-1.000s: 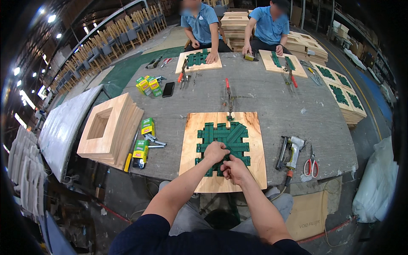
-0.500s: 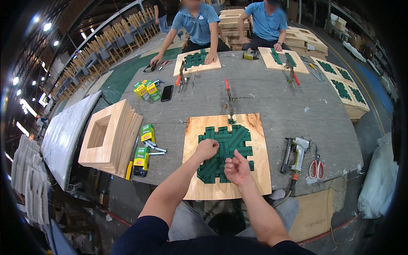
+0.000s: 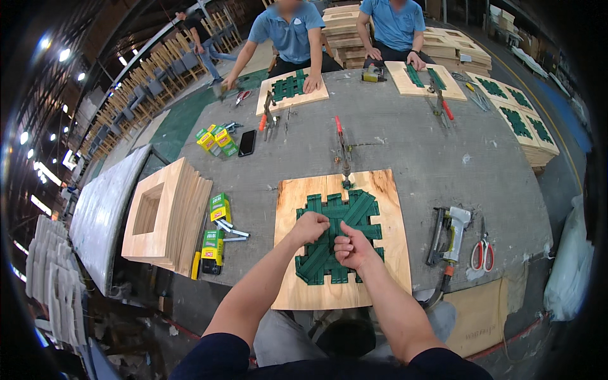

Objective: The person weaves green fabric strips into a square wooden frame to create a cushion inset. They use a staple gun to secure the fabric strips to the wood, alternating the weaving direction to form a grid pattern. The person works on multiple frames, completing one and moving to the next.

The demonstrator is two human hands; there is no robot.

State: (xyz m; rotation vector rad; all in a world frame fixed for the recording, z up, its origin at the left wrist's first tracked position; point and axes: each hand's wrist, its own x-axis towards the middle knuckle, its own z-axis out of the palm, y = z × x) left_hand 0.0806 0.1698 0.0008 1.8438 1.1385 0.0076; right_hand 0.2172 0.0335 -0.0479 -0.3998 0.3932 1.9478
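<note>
A square plywood panel (image 3: 396, 266) lies in front of me, with green webbing straps (image 3: 364, 206) woven criss-cross over its middle and their ends folded around the opening. My left hand (image 3: 310, 228) is closed in a pinch on a green strap near the centre of the weave. Close beside it, my right hand (image 3: 354, 247) is curled with the thumb up, closed on green strap too; the gripped part is mostly hidden by the fingers. A clamp with a red handle (image 3: 339, 126) stands at the panel's far edge.
Right of the panel lie a staple gun (image 3: 451, 234) and red-handled scissors (image 3: 482, 253). On the left are stacked wooden frames (image 3: 174, 215), yellow-green staple boxes (image 3: 213, 244) and staple strips (image 3: 231, 231). A phone (image 3: 247, 143) lies farther off. Two co-workers (image 3: 288, 31) sit across the table (image 3: 437, 164).
My right hand has risen slightly toward my left, and the two are nearer together. The view has shifted a little. Across the table, a co-worker's hand now rests on the far right panel.
</note>
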